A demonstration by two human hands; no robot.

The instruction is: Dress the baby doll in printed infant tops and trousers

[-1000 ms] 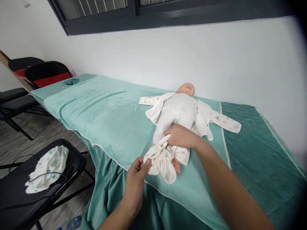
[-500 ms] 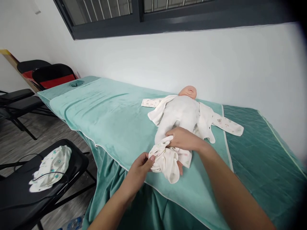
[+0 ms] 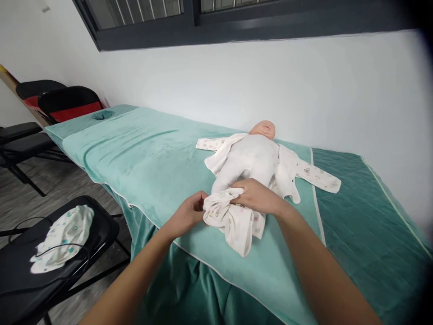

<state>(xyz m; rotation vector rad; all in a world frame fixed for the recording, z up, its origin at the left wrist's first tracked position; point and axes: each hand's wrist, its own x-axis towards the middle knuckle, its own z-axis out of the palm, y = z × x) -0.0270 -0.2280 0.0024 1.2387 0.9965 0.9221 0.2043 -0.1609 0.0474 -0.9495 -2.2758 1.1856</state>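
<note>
A baby doll [image 3: 254, 155] lies on its back on the green bed, its head towards the wall. It wears a white printed top [image 3: 318, 177] with the sleeves spread out and the front open over a plain white body. Bunched round the doll's lower legs are white printed pants [image 3: 233, 221]. My left hand [image 3: 189, 212] pinches their left edge between thumb and fingers. My right hand [image 3: 253, 196] grips the upper part of the bunched cloth by the doll's legs; its fingertips are partly hidden in the folds. The doll's feet are covered by the cloth.
The long bed [image 3: 145, 158] runs along the white wall under a dark-framed window. A black folding chair [image 3: 101, 230] at the lower left bears a white garment [image 3: 66, 234] with green prints and a black cable. More chairs [image 3: 71, 104] stand beyond the bed's far end.
My left hand has moved left and up along the pants, to their edge beside the doll's leg. The foot that showed below the cloth is now covered. My right hand stays nearly in place.
</note>
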